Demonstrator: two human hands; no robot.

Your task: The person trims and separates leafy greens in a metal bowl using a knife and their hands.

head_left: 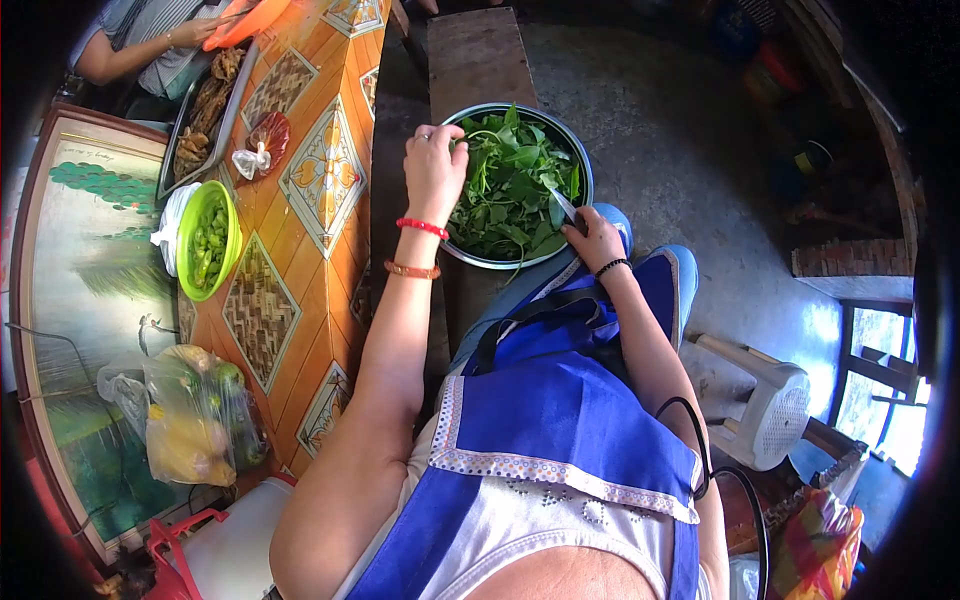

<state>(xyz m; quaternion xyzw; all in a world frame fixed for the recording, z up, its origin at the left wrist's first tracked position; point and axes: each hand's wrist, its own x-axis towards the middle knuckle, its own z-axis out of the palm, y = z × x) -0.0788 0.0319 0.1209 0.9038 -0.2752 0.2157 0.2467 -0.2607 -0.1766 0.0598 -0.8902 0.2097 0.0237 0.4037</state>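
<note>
A wide metal basin [588, 180] full of leafy greens [505, 215] sits in front of my lap. My left hand [435, 165] is over the basin's left rim. Its fingers are curled and pinched at a green stem [482, 134] that runs into the pile; the exact grip is partly hidden. At the right side of the basin, my right hand [597, 243] is closed round a knife [564, 205]. The knife's blade points up and left over the leaves, and its handle is hidden in my palm.
On the tiled table [275, 210] at left are a lime-green bowl [232, 250] of cut green vegetables, a tray [222, 145] of brown food and a bag of fruit [190, 430]. Another person's hand [192, 33] holds something orange. A white plastic stool [765, 410] is at right.
</note>
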